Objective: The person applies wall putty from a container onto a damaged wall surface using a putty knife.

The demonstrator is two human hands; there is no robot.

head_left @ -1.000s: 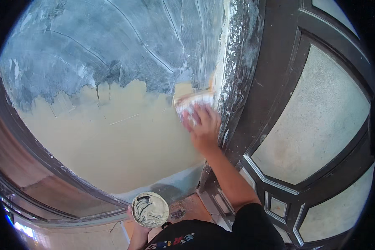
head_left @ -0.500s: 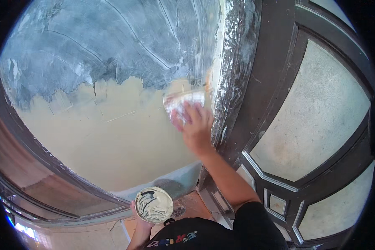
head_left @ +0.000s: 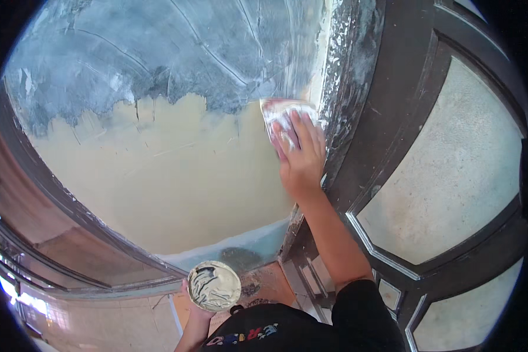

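My right hand (head_left: 302, 146) grips a broad, flat putty spreader (head_left: 277, 112), smeared white and reddish, and presses it to the wall at the right end of the cream-coated area. Its far edge lies along the border between the smooth cream filler (head_left: 176, 176) and the bare blue-grey wall (head_left: 141, 47). Low in the view, my left hand (head_left: 198, 308) holds a round tub (head_left: 215, 286) of cream putty from its left side. Ridges and a dark gap show in the putty; most of the left fingers are hidden under the tub.
A dark door frame (head_left: 349, 70) with flaking white paint borders the wall at the right, beside a dark panelled door (head_left: 440, 164). Brown trim (head_left: 88, 214) curves along the left. Below are a pale tiled floor (head_left: 117, 325) and a blue-green wall strip (head_left: 258, 240).
My right hand has moved the spreader up and to the right, closer to the door frame. The left hand keeps the tub in nearly the same place. The view has shifted slightly.
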